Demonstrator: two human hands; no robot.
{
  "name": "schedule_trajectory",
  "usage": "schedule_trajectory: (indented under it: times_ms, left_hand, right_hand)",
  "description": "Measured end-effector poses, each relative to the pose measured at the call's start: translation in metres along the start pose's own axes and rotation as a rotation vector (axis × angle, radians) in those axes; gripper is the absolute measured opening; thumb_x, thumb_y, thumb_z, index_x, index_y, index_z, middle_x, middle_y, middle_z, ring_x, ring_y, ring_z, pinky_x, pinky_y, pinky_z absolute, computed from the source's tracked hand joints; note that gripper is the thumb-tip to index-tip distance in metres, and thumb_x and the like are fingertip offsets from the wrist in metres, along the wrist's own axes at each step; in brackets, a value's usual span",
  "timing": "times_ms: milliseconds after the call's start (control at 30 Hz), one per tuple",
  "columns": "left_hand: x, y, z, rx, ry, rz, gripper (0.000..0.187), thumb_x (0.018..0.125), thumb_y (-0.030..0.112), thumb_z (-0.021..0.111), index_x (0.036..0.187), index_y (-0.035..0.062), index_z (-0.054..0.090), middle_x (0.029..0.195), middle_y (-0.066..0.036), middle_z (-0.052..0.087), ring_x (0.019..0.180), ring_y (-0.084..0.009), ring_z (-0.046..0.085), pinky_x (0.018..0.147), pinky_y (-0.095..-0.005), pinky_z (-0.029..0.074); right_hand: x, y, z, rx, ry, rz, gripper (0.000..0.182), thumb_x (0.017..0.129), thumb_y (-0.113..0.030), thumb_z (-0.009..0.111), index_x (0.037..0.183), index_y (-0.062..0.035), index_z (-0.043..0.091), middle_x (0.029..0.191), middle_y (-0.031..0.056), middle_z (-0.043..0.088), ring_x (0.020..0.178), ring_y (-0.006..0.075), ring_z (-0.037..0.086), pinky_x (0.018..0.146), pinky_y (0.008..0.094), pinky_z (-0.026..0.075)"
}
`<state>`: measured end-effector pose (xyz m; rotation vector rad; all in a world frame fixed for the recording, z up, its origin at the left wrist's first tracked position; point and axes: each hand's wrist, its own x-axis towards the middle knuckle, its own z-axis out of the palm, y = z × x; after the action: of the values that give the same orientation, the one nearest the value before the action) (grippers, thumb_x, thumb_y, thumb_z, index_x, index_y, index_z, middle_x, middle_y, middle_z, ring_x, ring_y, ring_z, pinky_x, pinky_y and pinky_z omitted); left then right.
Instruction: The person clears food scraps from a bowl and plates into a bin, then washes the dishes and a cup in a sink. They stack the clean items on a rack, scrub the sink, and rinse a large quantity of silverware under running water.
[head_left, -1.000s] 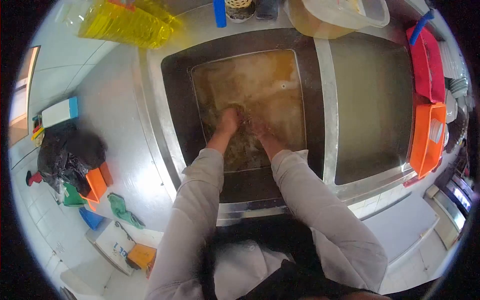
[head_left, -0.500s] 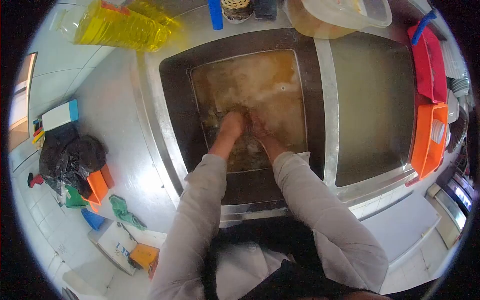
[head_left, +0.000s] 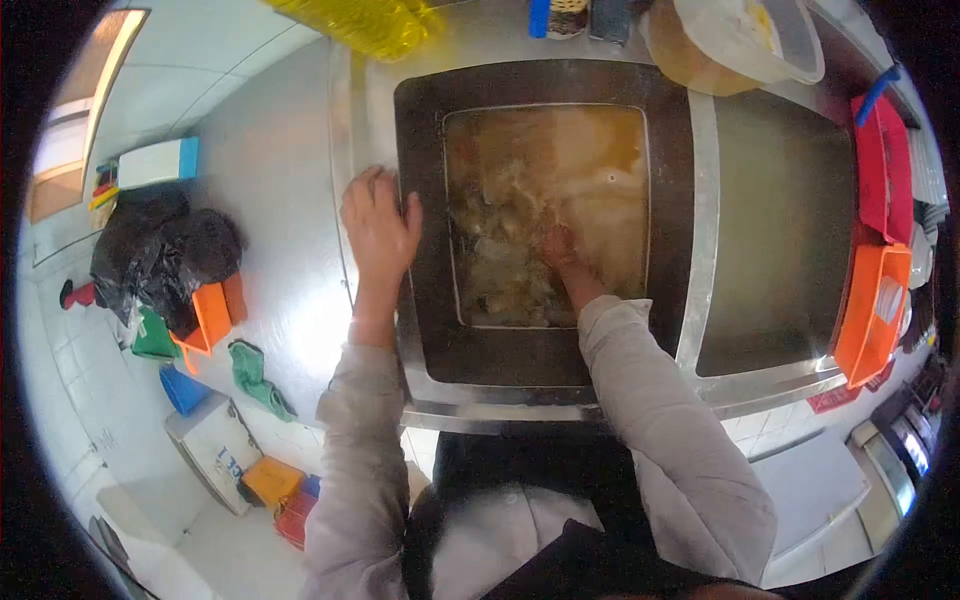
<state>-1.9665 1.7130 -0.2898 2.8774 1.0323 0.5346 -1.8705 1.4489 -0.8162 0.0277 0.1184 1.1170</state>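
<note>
My left hand rests at the left rim of the sink, back of the hand up, fingers apart and holding nothing. In the cloudy brown water that fills the basin, my right hand is dipped past the wrist. Its fingers blur into the murk, so I cannot tell what they hold. Around and to the left of it, pale lumps show faintly under the surface. Both forearms are in light grey sleeves.
A second basin of greenish water lies to the right. Behind stand a clear plastic tub and a yellow liquid bottle. Orange and red baskets line the right edge. Black bags and a green cloth are left.
My left hand has come out of the water and moved left to the sink's rim. My right hand stays submerged. The whole view has shifted, with the sink now farther right.
</note>
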Motion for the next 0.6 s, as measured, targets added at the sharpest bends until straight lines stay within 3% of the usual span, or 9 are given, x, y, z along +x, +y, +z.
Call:
schedule_trajectory:
  times_ms: [267, 300, 367, 400, 567, 600]
  left_hand:
    - [0.0, 0.006, 0.008, 0.051, 0.062, -0.065, 0.033, 0.075, 0.022, 0.062, 0.1, 0.0018, 0.055, 0.111, -0.015, 0.051, 0.102, -0.034, 0.048, 0.087, -0.0448, 0.038]
    - [0.001, 0.006, 0.008, 0.032, 0.056, -0.066, 0.033, 0.075, 0.022, 0.062, 0.1, 0.0019, 0.055, 0.111, -0.015, 0.051, 0.103, -0.0335, 0.047, 0.087, -0.0442, 0.037]
    - [0.002, 0.007, 0.006, -0.002, 0.044, -0.075, 0.033, 0.074, 0.021, 0.063, 0.1, 0.0025, 0.055, 0.111, -0.013, 0.051, 0.104, -0.0322, 0.047, 0.087, -0.0427, 0.037]
    - [0.002, 0.008, 0.006, 0.003, 0.047, -0.082, 0.033, 0.074, 0.021, 0.063, 0.1, 0.0025, 0.055, 0.111, -0.013, 0.051, 0.104, -0.0322, 0.047, 0.087, -0.0427, 0.037]
    - [0.002, 0.006, 0.01, -0.009, 0.029, -0.11, 0.035, 0.071, 0.021, 0.064, 0.1, 0.0041, 0.054, 0.11, -0.012, 0.05, 0.104, -0.0305, 0.046, 0.086, -0.042, 0.037]
    - [0.002, 0.006, 0.01, -0.018, 0.042, -0.098, 0.036, 0.07, 0.021, 0.064, 0.1, 0.0044, 0.053, 0.11, -0.012, 0.05, 0.104, -0.0301, 0.046, 0.086, -0.0419, 0.037]
  right_hand:
    - [0.051, -0.01, 0.159, -2.135, 0.374, 0.677, 0.059, 0.082, -0.034, 0.06, 0.135, -0.0124, 0.044, 0.126, 0.0156, 0.054, 0.109, 0.0348, 0.055, 0.087, 0.0467, 0.048]
    - [0.021, -0.036, 0.104, -2.138, 0.353, 0.676, 0.059, 0.082, -0.034, 0.06, 0.135, -0.0124, 0.044, 0.126, 0.0156, 0.054, 0.109, 0.0348, 0.055, 0.087, 0.0467, 0.048]
    - [0.037, -0.071, -0.01, -0.423, 0.273, 0.349, 0.029, 0.092, -0.012, 0.046, 0.116, 0.0009, 0.055, 0.074, 0.0066, 0.058, 0.066, 0.0229, 0.057, 0.057, 0.0367, 0.046]
    - [0.041, -0.063, 0.006, -0.424, 0.269, 0.357, 0.029, 0.092, -0.012, 0.046, 0.116, 0.0009, 0.055, 0.074, 0.0066, 0.058, 0.066, 0.0229, 0.057, 0.057, 0.0367, 0.046]
    - [0.046, -0.057, 0.108, -2.644, 0.11, 0.147, 0.024, 0.094, -0.016, 0.047, 0.109, -0.0016, 0.057, 0.07, 0.0084, 0.055, 0.064, 0.023, 0.056, 0.052, 0.0348, 0.045]
    - [0.049, -0.049, 0.134, -2.645, 0.1, 0.151, 0.024, 0.094, -0.016, 0.047, 0.109, -0.0016, 0.057, 0.07, 0.0084, 0.055, 0.064, 0.023, 0.056, 0.052, 0.0348, 0.045]
